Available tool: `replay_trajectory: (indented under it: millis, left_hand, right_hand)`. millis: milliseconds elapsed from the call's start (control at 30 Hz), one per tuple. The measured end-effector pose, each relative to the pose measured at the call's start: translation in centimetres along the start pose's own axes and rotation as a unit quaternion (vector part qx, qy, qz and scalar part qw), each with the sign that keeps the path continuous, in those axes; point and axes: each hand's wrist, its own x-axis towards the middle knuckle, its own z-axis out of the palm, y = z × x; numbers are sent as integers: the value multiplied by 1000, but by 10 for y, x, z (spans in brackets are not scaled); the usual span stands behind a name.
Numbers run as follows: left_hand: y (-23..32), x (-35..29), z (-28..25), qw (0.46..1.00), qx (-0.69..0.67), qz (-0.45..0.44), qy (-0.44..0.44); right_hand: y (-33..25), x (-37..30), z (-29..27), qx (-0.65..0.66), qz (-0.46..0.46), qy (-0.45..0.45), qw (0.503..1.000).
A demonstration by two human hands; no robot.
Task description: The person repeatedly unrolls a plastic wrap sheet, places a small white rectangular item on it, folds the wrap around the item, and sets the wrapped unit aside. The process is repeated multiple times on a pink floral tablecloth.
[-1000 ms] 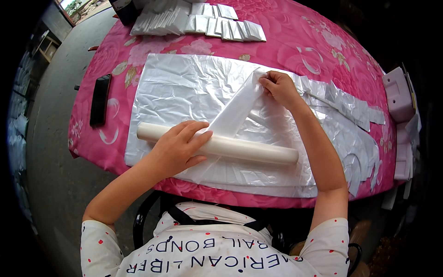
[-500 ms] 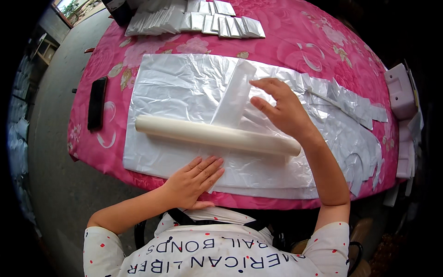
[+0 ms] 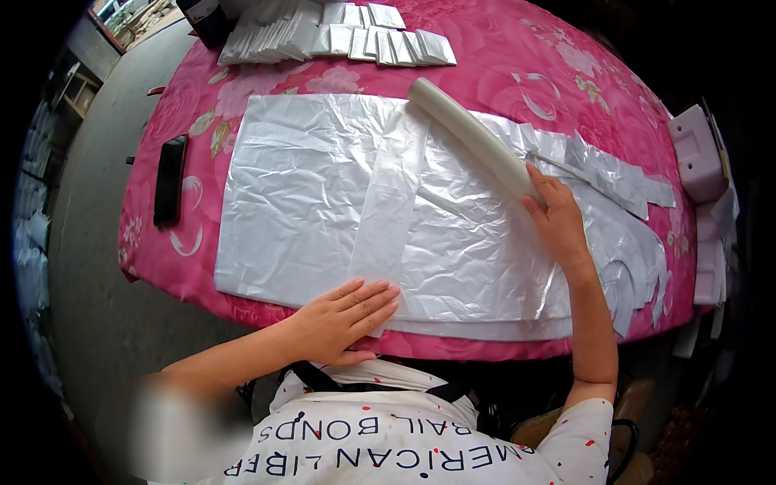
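Note:
Stacked clear, silvery plastic film (image 3: 291, 186) is spread across the table, wrinkled and layered. Down its middle runs a folded strip of film (image 3: 388, 194). My left hand (image 3: 347, 319) lies flat on the near end of that strip, fingers stretched out. A smooth cream-white tube (image 3: 469, 137) slants over the right part of the film, far end pointing up-left. Fingers and thumb of my right hand (image 3: 558, 214) close round the tube's near end. Whether the tube's far end rests on the film or hovers above it, I cannot tell.
A black phone (image 3: 170, 182) lies at the left on the pink flowered tablecloth (image 3: 178, 263). Several flat folded packets (image 3: 275, 36) stand in rows at the back, beside a dark container (image 3: 206, 23). Cut film scraps (image 3: 638, 250) and pale pink plastic bins (image 3: 697, 158) are at the right.
The tube has left its place across the middle of the film and turned, now up-right in my right hand, which was empty before. My left hand has stayed nearly in place.

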Motion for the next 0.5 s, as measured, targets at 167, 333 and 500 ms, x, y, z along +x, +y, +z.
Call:
replay_trajectory:
  millis: [167, 333, 500]
  left_hand:
    - [-7, 9, -2, 999, 27, 7, -35]
    - [19, 8, 24, 997, 82, -15, 1]
    - [23, 5, 31, 993, 116, -5, 1]
  right_hand:
    - [-34, -35, -10, 112, -63, -126, 984]
    - [-68, -47, 16, 52, -213, -161, 962]
    - [-69, 1, 42, 26, -262, -83, 961]
